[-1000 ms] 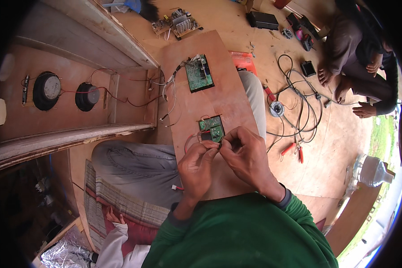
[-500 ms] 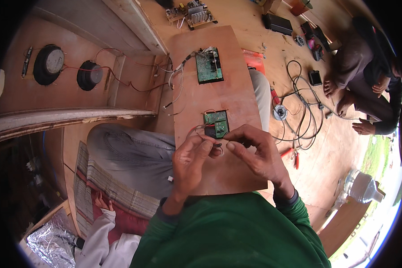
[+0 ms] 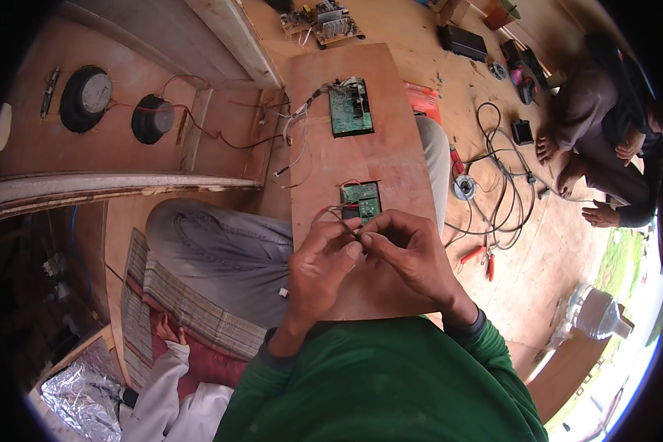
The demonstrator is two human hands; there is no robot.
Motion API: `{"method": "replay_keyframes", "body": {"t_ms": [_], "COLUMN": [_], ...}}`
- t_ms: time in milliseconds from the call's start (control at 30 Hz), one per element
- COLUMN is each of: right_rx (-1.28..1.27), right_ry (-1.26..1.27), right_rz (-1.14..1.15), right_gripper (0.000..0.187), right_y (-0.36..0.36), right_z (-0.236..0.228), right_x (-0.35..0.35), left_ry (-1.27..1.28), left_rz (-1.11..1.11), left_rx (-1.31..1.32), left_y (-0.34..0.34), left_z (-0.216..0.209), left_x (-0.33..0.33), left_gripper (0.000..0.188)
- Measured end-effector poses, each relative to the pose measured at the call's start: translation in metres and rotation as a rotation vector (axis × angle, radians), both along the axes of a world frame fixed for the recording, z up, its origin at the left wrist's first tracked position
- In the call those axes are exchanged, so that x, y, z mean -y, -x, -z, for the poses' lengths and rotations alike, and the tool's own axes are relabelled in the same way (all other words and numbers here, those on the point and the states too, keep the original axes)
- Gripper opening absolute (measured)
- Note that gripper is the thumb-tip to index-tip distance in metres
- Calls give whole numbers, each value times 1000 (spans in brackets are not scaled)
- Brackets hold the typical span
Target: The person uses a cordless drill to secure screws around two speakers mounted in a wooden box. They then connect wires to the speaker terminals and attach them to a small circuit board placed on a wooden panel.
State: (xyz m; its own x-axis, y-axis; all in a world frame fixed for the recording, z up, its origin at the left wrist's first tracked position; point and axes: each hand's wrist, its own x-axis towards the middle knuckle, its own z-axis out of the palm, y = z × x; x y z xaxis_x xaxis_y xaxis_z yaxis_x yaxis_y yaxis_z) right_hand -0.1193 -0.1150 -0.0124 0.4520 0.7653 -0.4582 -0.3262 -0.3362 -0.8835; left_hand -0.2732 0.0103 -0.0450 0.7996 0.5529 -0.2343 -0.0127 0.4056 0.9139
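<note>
A small green circuit board point(image 3: 362, 202) lies on a plywood board point(image 3: 390, 147) that rests across the person's lap, and thin red wires point(image 3: 324, 214) run from its near edge toward the hands. The left hand point(image 3: 320, 269) and right hand point(image 3: 412, 250) meet just below that circuit board, fingertips pressed together and pinching something small between them, seemingly the end of a wire; what exactly is gripped is too small to tell. Both sets of fingers are curled tight in that pinch.

Farther up the plywood sits a larger green circuit board point(image 3: 350, 108), with white and grey wires trailing off its left side. To the left stands a wooden cabinet point(image 3: 125, 158) holding two round speakers point(image 3: 85, 97), joined by red wire. On the floor to the right lie a tangle of grey cable point(image 3: 504, 177), a roll of solder point(image 3: 464, 188) and red-handled pliers point(image 3: 482, 258). Another person point(image 3: 611, 140) sits well apart at the upper right, bare feet on the floor.
</note>
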Motion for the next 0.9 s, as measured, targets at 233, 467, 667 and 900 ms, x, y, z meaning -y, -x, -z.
{"method": "replay_keyframes", "body": {"t_ms": [233,467,667,900], "right_rx": [-21,11,417,1013], "right_ry": [-25,8,-70,-154], "right_rz": [-58,-118,-138,-99], "right_gripper": [18,20,12,25], "right_y": [3,0,5,12], "right_z": [-3,-6,-4,8], "right_x": [-4,-6,-4,-11], "left_ry": [-152,-83,-93,-33], "left_rz": [65,122,160,193], "left_rx": [-5,-3,-25,-80], "left_y": [8,11,11,6], "left_z": [-2,-4,-9,-14], "left_x": [-9,-18,-20,-19], "left_gripper": [51,52,50,47]}}
